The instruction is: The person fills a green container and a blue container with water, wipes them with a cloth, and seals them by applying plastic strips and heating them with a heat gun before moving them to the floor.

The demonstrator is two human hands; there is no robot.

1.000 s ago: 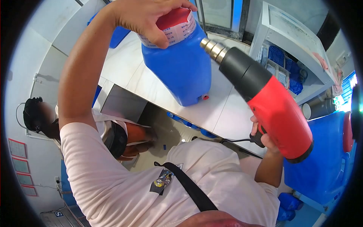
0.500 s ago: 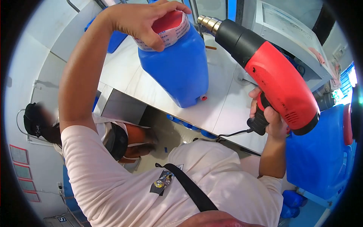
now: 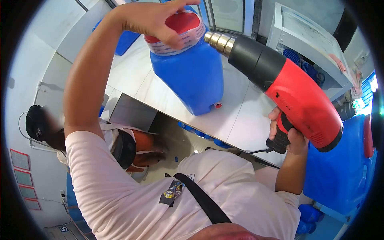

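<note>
A blue water jug (image 3: 190, 82) stands on the white counter, with a small red-ringed spout (image 3: 218, 105) low on its side. Its red cap (image 3: 184, 23) is wrapped by a printed clear plastic seal band (image 3: 188, 43). Over the cap's left side is my left hand (image 3: 154, 22), open, thumb across the front of the band and fingers stretched out past the back. My right hand (image 3: 290, 134) is closed around the handle of a red and black heat gun (image 3: 298, 96). The metal nozzle (image 3: 219, 42) points left at the cap and band, close beside them.
A second blue container (image 3: 334, 164) stands at the right. At the back right is a white shelf unit (image 3: 310, 40). A person (image 3: 120, 146) in a black cap is beyond the counter (image 3: 236, 116) at left. The heat gun's black cord (image 3: 258, 151) runs along the counter edge.
The heat gun has moved down and slightly right in view, its nozzle now beside the band. My left fingers have lifted from the cap's far edge. The jug appears slightly right and lower.
</note>
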